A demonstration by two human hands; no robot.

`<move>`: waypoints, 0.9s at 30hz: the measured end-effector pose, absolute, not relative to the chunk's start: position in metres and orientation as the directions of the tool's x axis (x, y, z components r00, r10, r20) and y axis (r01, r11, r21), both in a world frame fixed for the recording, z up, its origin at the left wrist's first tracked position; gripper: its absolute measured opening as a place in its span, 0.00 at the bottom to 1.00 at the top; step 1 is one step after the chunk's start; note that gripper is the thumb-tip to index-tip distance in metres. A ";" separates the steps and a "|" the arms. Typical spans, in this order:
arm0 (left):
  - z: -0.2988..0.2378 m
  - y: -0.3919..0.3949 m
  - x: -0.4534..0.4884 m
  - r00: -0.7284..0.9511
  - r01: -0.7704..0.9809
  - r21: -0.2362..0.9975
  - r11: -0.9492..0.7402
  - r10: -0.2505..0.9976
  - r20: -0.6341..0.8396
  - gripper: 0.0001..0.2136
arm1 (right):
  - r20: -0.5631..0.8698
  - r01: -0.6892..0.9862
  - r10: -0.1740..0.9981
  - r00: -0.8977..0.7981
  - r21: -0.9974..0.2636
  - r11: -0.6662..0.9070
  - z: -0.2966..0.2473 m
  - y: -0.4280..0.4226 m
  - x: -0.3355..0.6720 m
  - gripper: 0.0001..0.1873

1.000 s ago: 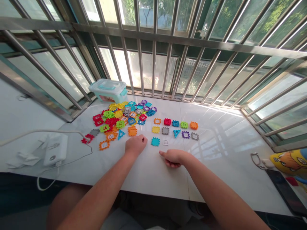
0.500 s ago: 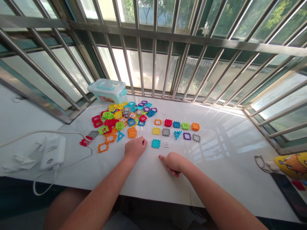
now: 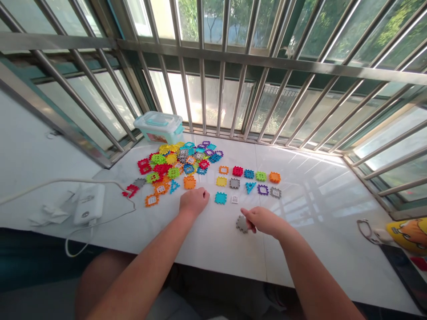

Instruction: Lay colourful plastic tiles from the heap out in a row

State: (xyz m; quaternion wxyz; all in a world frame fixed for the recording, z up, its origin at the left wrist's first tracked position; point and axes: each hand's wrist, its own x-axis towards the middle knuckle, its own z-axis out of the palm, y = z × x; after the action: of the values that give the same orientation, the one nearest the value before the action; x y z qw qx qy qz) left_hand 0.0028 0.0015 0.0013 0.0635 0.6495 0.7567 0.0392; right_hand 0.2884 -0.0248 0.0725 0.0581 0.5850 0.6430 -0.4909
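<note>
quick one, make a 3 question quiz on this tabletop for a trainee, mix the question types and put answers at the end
1. Multiple choice: what colour is the small piece just right of the cyan square? A) purple B) white C) yellow
2. True or false: the right hand partly covers a toothed gray piece, while the left hand is curled into a fist.
3. Fill in: the blue piece between the flat gray square and the purple-framed piece is shaped like a ____.

Key: 1. B; 2. true; 3. triangle
</note>
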 end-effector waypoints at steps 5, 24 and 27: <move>0.001 0.002 0.003 -0.157 0.979 0.122 0.162 0.987 -0.045 0.21 | -0.367 0.947 0.926 -0.081 -0.320 -0.044 0.065 -0.047 0.308 0.19; 0.003 0.001 0.003 -0.163 0.977 0.130 0.170 0.984 -0.066 0.21 | -0.357 0.753 0.929 -0.094 -0.636 -0.168 0.027 -0.076 0.272 0.12; 0.002 0.001 0.003 -0.158 0.978 0.129 0.164 0.986 -0.058 0.22 | -0.374 0.750 0.923 -0.092 -0.635 -0.183 0.025 -0.066 0.279 0.14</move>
State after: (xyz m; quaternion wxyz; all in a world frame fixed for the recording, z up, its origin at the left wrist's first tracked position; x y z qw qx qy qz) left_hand 0.0031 0.0010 0.0015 0.0642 0.6458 0.7602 0.0303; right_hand 0.2789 -0.0662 0.0252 -0.1113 0.6645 0.6295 -0.3871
